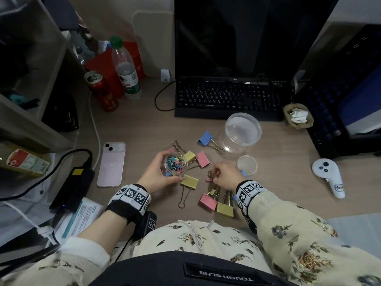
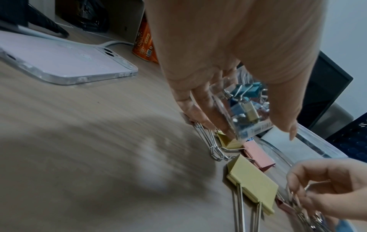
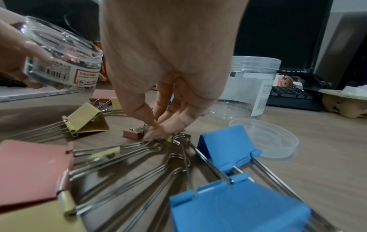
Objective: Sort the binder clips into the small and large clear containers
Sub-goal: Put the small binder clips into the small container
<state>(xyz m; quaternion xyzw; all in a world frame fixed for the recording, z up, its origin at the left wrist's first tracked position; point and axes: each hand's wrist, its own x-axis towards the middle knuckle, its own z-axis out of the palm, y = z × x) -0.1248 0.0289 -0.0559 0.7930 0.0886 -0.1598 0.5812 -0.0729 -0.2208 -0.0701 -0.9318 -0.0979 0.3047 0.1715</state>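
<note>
"PASON" is printed on the keyboard [image 1: 231, 96], and "TOUGH SLHS" is seen upside down on a black patch [image 1: 225, 275] at the waist. A white label with a barcode and red-framed small print, too small to be read, is carried by the small jar [image 1: 174, 163]. A green label with unreadable writing is borne by the bottle [image 1: 125, 67].

The small jar, part-filled with small coloured clips, is gripped by the left hand [image 1: 158, 174] and held tilted above the desk [image 1: 144, 129], its mouth turned toward the right hand [image 1: 224, 176]. The right fingertips [image 3: 157, 131] are pressed together over a small yellow clip [image 3: 168, 138] among wire handles; whether it is actually pinched cannot be told. A small pink clip [image 1: 208, 176] lies just left of those fingertips. Large yellow, pink and blue clips are scattered between and below the hands. The large jar [image 1: 241, 131] stands open beyond the right hand, with a lid [image 1: 247, 165] just beside that hand.
</note>
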